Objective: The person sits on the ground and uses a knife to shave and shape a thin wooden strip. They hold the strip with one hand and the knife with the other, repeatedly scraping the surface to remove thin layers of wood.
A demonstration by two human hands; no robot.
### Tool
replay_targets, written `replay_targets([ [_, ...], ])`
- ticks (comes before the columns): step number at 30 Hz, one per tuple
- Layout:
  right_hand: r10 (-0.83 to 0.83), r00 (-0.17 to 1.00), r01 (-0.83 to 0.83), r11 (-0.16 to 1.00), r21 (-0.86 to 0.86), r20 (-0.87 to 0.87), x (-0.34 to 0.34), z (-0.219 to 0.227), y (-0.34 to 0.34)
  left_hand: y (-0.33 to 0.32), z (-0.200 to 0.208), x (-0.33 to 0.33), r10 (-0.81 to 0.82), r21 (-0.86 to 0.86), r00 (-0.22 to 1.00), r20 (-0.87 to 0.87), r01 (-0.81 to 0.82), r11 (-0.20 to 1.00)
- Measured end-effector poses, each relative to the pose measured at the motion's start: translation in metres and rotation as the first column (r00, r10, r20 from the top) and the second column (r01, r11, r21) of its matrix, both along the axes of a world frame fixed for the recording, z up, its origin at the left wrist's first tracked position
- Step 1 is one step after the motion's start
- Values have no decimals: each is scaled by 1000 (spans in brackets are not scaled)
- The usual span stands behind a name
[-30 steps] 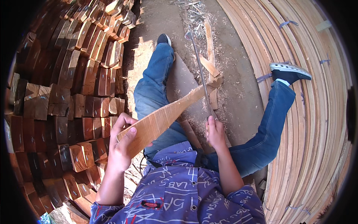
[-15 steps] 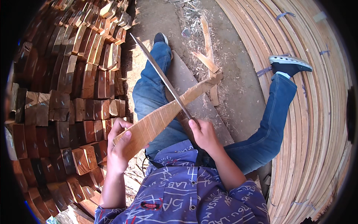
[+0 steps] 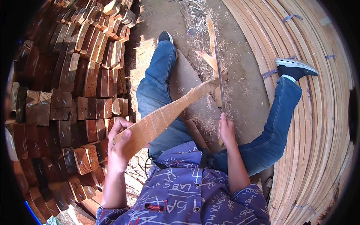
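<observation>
A long, tapering piece of wood (image 3: 161, 118) with a rough-hewn edge slants over my left thigh. Its broad near end sits in my left hand (image 3: 119, 150), thumb on top and fingers closed around it. The narrow far end reaches out over the board on the ground. In my right hand (image 3: 226, 130) is a machete (image 3: 222, 88), its long thin blade pointing away from me, nearly edge-on. The fingers wrap the handle, and its butt shows below the fist. In this view the blade crosses in front of the wood's far tip; whether they touch I cannot tell.
Stacked short timber blocks (image 3: 86, 108) rise along the left. Long bundled wooden strips (image 3: 300, 135) line the right, with my right foot (image 3: 296, 69) on them. A flat board (image 3: 191, 80) lies between my legs, near wood offcuts (image 3: 210, 33) and scattered shavings.
My right hand has moved right with the machete. The blade has swung from slanting across the wood to pointing nearly straight ahead. My left hand still grips the wood in about the same place.
</observation>
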State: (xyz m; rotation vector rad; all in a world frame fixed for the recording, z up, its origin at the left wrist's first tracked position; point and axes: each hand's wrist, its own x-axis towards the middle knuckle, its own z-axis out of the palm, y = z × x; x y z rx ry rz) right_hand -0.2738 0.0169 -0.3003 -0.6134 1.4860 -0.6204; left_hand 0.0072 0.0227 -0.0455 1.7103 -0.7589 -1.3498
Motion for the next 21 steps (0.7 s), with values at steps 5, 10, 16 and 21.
replay_targets([
  [5, 231, 962, -272, 841, -468, -145, 31, 66, -15, -5, 8, -9, -32, -15, 999, 21, 32, 999],
  [10, 260, 909, -365, 873, -322, -325, 34, 8, -3, -8, 10, -14, -64, -9, 997, 37, 64, 998],
  [16, 30, 996, -24, 996, 83, -82, 2, -4, 7, 2, 3, -12, -48, -20, 998, 43, 49, 999],
  [21, 113, 993, -100, 937, -334, 18, 13, 39, 2, -8, 12, -29, -51, -29, 994, 100, 54, 998],
])
